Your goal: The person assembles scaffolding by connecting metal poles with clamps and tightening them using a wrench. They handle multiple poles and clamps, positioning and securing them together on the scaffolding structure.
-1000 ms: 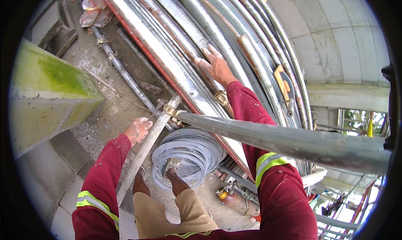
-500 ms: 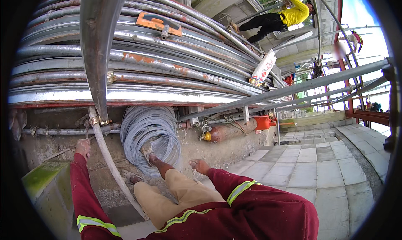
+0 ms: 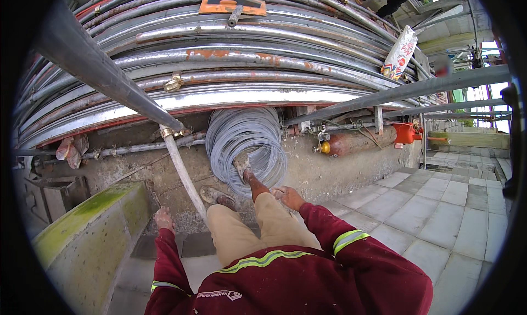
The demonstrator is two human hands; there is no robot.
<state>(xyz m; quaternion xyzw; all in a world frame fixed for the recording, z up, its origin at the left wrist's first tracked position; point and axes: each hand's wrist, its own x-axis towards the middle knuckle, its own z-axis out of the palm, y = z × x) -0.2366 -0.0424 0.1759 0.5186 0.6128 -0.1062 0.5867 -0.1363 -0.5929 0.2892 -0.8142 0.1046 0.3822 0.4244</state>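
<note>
My left hand [image 3: 164, 219] is low beside a mossy concrete block, closed round a thin dark metal tool [image 3: 154, 197] that points forward; its exact kind is too small to make out. Over my right thigh hangs my right hand [image 3: 289, 197], fingers loosely bent and apart, nothing visible in it. A big coil of grey wire [image 3: 245, 136] lies on the ground ahead, and my right foot [image 3: 241, 165] is in it. The left shoe [image 3: 217, 197] stands just outside the coil.
Long metal pipes [image 3: 230, 57] are stacked ahead, bearing an orange float [image 3: 233, 6] and a white printed bag [image 3: 399, 52]. An upright pole [image 3: 110, 73] and a sloping rail [image 3: 439, 88] cross the view. A rusty gas cylinder [image 3: 359, 141] lies right; the concrete block [image 3: 93, 221] stands left.
My view has swung left, so the pipes, coil and cylinder sit farther right in the picture. My left hand has drawn back closer to my body with the thin tool. Right fingers are more bent.
</note>
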